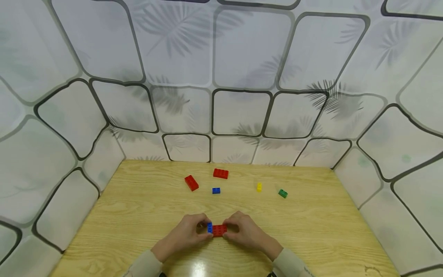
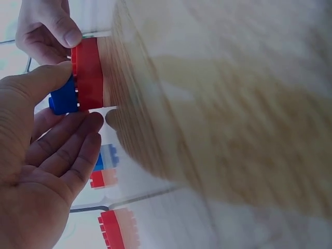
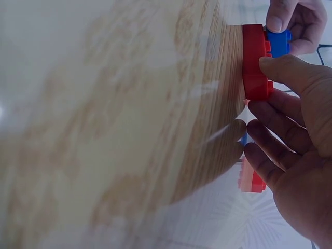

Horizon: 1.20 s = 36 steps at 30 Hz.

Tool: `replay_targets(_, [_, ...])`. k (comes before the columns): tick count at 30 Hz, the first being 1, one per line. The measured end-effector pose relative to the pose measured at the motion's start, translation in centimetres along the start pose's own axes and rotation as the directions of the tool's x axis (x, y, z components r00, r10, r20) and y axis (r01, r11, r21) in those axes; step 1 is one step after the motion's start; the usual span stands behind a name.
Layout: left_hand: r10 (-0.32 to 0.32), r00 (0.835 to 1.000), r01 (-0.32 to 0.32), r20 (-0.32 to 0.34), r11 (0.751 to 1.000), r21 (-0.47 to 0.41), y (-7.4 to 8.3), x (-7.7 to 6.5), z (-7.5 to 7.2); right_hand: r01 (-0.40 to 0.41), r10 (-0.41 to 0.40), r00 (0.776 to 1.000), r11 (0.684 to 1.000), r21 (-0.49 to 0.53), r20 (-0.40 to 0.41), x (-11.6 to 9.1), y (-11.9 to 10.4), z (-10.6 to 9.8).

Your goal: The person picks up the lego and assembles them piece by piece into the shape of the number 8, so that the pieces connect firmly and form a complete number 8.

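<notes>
Near the front of the table a red toy brick (image 1: 219, 231) lies flat, studs up. A smaller blue brick (image 1: 209, 227) sits across the studs at its left end; the left wrist view shows this blue brick (image 2: 65, 99) on top of the red brick (image 2: 90, 72). My left hand (image 1: 188, 232) pinches the blue brick between thumb and fingers. At the other end, my right hand (image 1: 247, 232) grips the red brick (image 3: 253, 62), thumb on the near side and fingers on the far side. Fingers partly hide both bricks.
Farther back on the wooden table (image 1: 318, 223) lie a tilted red brick (image 1: 191, 183), another red brick (image 1: 220, 173), a small blue brick (image 1: 216, 191), a yellow brick (image 1: 259, 187) and a green brick (image 1: 283, 193). A patterned wall covering (image 1: 242, 113) surrounds the table's back and sides.
</notes>
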State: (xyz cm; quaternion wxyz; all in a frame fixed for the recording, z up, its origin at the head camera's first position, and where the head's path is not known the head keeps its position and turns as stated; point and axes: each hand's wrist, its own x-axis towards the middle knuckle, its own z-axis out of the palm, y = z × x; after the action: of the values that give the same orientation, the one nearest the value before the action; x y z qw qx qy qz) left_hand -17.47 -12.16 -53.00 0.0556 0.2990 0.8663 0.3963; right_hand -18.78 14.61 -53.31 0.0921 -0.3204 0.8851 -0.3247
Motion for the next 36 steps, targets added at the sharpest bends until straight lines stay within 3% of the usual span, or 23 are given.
replay_targets(19, [0.011, 1.0, -0.011, -0.001, 1.0, -0.011, 0.0, 0.2, 0.2, -0.008, 0.008, 1.0, 1.0, 0.0, -0.006, 0.1, 0.3, -0.1])
replay_targets(27, [-0.016, 1.0, 0.016, 0.004, 0.999, -0.032, -0.4, 0.0, 0.3, -0.008, 0.008, 1.0, 1.0, 0.007, 0.008, 0.2, 0.2, 0.0])
replay_targets(36, [-0.037, 0.999, 0.037, 0.003, 0.998, -0.047, 0.1, -0.1, 0.1, 0.059, -0.058, 0.998, 0.998, 0.018, -0.026, 0.1, 1.2, 0.6])
